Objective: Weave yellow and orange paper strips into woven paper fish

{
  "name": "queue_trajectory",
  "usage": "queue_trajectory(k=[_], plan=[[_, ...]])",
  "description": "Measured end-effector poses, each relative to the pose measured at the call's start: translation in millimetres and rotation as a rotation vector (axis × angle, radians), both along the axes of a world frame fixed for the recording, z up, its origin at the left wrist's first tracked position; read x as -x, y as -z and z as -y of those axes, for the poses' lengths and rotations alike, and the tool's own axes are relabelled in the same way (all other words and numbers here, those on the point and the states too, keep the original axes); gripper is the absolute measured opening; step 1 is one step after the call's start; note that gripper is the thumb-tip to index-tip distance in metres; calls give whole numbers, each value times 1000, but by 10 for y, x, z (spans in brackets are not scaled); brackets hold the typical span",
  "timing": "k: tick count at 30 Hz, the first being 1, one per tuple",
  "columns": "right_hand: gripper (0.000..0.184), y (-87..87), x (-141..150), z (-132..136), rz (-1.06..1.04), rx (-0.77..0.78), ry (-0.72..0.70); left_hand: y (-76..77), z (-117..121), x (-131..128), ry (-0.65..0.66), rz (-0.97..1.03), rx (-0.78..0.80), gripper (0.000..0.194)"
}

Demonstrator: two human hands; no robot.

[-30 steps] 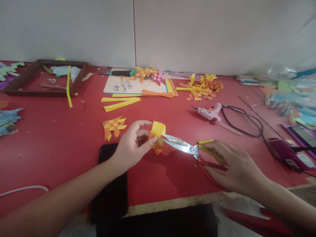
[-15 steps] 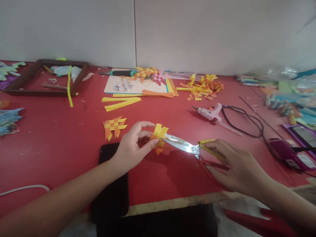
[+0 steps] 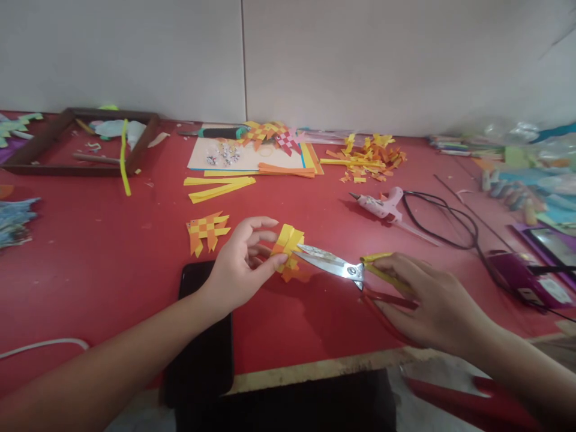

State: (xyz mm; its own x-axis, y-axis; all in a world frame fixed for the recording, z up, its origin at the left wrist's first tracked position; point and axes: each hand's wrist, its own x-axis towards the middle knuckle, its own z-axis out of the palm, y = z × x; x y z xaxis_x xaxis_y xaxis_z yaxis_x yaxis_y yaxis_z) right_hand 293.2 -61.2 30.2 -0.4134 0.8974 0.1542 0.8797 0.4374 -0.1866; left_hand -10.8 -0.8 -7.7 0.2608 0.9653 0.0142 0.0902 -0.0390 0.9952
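Note:
My left hand [image 3: 245, 258] pinches a small woven paper piece [image 3: 288, 239] of yellow and orange strips between thumb and fingers, above the red table. My right hand [image 3: 427, 300] is closed round the yellow and red handles of a pair of scissors [image 3: 335, 266]. The blades point left, slightly parted, and their tips meet the right edge of the woven paper; whether paper lies between them I cannot tell. To the left of my left hand lies a woven yellow and orange paper fish [image 3: 207, 232]. Under my left wrist rests a black phone [image 3: 204, 354].
Yellow paper strips [image 3: 220, 191] lie beyond my left hand, before a cream sheet [image 3: 202, 157] bearing small googly eyes. A heap of paper scraps [image 3: 373, 157] and a pink glue gun [image 3: 382, 206] with a black cord are at right. A brown frame [image 3: 40, 169] stands back left.
The woven paper shifts and turns slightly in my left fingers. My right hand and the scissors move a little right, then stay almost still, with the blades staying slightly parted.

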Motion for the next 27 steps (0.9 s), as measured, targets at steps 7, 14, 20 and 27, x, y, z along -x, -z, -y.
queue_trajectory(k=[7, 14, 20, 27], plan=[[28, -19, 5, 22, -6, -16, -6, -10, -5, 10, 9, 12, 38, 44], [25, -56, 19, 27, 2, -43, -38, -22, -18, 0, -7, 88, 106, 51], [23, -78, 24, 2, 59, -125, -86, -29, -10, -9, 12, 83, 83, 45], [24, -8, -25, 7, 118, -209, -114, -13, -13, -28, 33, 144, 72, 44]])
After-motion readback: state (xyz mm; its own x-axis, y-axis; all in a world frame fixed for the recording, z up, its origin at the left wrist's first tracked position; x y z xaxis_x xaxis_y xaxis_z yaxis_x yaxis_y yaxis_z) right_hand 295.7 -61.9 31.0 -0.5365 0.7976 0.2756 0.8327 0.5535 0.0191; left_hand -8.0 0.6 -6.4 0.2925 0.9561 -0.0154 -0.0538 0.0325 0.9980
